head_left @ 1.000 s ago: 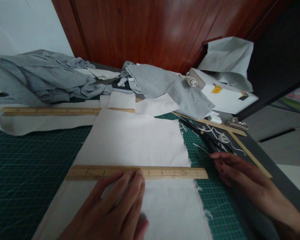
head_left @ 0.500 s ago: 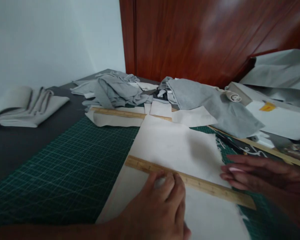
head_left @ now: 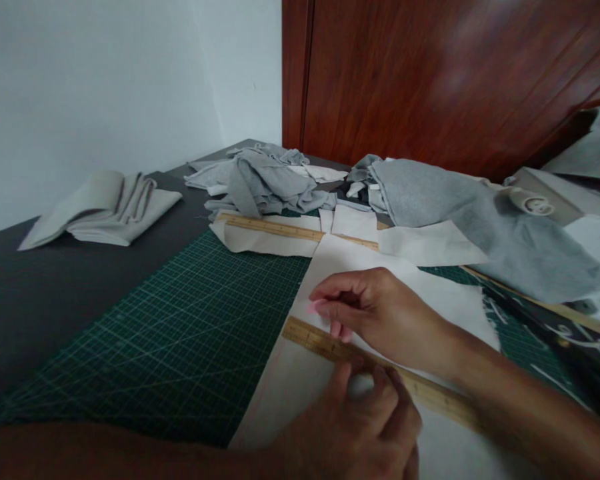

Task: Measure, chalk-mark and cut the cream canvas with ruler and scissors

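My left hand [head_left: 365, 413] presses a wooden ruler [head_left: 310, 337] down with bent fingers, near the ruler's middle. Under the ruler lies a long piece of white fabric [head_left: 440, 300], with faint pink lines along its left side. Just beyond the ruler's left end, my right hand [head_left: 375, 307] pinches a small pink piece of tailor's chalk [head_left: 314, 306] between thumb and forefinger. The chalk is over the white fabric near its left edge; whether it touches I cannot tell. My right forearm crosses above the ruler's right half and hides part of it.
A green cutting mat [head_left: 180, 333] lies beneath the fabric on a dark table [head_left: 110, 280]. Another ruler [head_left: 275, 228] rests on fabric strips farther back. Grey cloth [head_left: 260, 180] is heaped behind, and folded cloth [head_left: 125, 207] sits at left. Dark-handled scissors [head_left: 555, 333] lie at right.
My right hand has moved left from beside the ruler's right end to its left end, bringing the chalk. My left hand stays on the ruler. The view has turned slightly right-to-left, shifting everything rightward.
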`<state>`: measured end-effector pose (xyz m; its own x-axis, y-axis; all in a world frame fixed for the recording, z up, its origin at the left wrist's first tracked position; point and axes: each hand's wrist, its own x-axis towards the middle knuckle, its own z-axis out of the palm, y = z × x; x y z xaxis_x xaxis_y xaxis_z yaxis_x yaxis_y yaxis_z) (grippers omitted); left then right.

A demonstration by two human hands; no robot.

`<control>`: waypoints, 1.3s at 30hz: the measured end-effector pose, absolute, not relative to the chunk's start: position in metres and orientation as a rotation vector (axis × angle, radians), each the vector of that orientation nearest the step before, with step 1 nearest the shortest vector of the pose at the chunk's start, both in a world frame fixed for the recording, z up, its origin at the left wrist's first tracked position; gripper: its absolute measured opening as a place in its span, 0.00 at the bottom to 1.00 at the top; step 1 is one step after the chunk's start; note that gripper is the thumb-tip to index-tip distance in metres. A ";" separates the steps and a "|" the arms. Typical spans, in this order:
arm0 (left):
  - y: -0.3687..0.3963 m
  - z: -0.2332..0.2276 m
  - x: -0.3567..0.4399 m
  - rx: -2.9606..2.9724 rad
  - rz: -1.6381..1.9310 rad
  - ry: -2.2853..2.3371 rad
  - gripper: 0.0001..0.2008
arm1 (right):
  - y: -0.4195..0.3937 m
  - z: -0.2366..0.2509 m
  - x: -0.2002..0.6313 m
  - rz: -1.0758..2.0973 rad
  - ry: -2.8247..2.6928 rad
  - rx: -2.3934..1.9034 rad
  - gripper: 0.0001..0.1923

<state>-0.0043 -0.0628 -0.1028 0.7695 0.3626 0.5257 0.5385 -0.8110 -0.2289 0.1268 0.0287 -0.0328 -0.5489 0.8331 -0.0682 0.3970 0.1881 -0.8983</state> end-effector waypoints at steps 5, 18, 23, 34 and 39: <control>-0.060 -0.110 -0.002 -2.527 -0.726 -0.672 0.16 | 0.045 -0.044 0.111 1.198 -2.168 -1.092 0.06; -0.058 -0.109 -0.007 -2.494 -0.610 -0.554 0.14 | 0.051 -0.041 0.104 0.941 -2.384 -0.959 0.09; -0.056 -0.105 -0.009 -2.517 -0.609 -0.588 0.14 | 0.049 -0.036 0.101 0.855 -2.458 -0.951 0.09; -0.055 -0.107 -0.005 -2.514 -0.721 -0.604 0.13 | 0.043 -0.035 0.098 0.757 -2.531 -0.934 0.10; -0.055 -0.108 -0.005 -2.523 -0.724 -0.615 0.12 | 0.042 -0.030 0.100 0.755 -2.585 -0.906 0.11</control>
<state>-0.0055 -0.0554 -0.1076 0.7637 0.2904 0.5766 0.5219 -0.8035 -0.2865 0.1004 0.0419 -0.0297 -0.7565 0.6459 0.1031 0.4887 0.6629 -0.5672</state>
